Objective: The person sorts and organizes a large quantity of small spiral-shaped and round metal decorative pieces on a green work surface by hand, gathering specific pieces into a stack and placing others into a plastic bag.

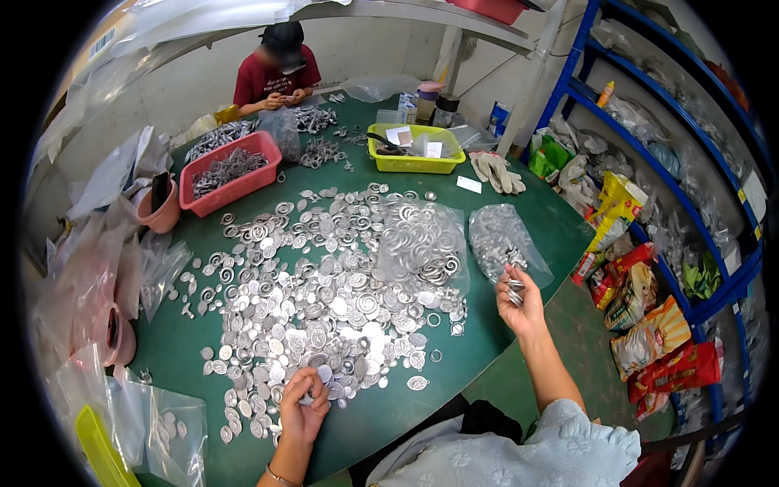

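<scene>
Silver spiral pieces point(324, 284) cover the green table point(187, 341) beside a red basket point(231, 172).

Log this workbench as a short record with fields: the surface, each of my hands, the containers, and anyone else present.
Surface: green table under a wide heap of silver metal pieces
Left hand: at the heap's near edge, fingers closed on a few pieces
Right hand: raised, pinching a small stack of pieces
Bags: two clear bags of pieces
Containers: red basket, yellow-green tray
Other person: person in red shirt at the far side
</scene>
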Motion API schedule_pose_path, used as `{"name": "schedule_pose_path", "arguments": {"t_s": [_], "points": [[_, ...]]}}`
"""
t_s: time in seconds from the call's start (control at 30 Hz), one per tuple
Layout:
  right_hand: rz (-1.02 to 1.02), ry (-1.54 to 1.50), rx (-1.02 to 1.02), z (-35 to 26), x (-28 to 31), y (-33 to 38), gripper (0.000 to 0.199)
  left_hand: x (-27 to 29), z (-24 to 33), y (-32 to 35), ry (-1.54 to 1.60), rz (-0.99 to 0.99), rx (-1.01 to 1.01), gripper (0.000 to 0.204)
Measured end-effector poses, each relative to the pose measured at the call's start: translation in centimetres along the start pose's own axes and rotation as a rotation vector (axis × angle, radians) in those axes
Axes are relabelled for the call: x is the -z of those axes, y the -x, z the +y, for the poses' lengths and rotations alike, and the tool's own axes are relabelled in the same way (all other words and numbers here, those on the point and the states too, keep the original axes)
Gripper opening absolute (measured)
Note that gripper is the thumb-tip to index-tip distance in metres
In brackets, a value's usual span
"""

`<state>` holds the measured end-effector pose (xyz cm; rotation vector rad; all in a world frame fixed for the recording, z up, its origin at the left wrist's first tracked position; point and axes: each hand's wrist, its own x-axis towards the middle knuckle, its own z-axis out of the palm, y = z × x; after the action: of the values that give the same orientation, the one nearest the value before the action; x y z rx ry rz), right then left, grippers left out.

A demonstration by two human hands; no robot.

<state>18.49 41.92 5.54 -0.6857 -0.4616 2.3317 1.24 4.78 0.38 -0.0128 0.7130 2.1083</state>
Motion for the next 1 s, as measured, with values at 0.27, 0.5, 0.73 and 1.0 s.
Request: {"name": "schedule_pose_path", "arguments": {"t_s": [0.27, 0.5, 0.73, 1.0], "points": [[-0.175, 0.013, -0.484, 5.0, -4.4, 2.4, 0.022, 0.0, 0.2, 0.1, -0.006, 0.005, 0.019, 0.015], [-0.158, -0.020, -0.401, 7.4, -5.5, 1.3, 0.029, 0.1, -0.1, -0.1, -0.012, -0.009, 0.026, 0.016], [-0.155, 0.162, -0.044, 8.7, -8.7, -3.3, 0.045, 0.0, 0.4, 0.1, -0.051, 0.006, 0.007, 0.017], [-0.713, 1.081, 0.690, 17.2, -11.0, 4.4, 0.043, -0.4, 0.2, 0.1, -0.141, 0.003, 0.016, 0.021]]}}
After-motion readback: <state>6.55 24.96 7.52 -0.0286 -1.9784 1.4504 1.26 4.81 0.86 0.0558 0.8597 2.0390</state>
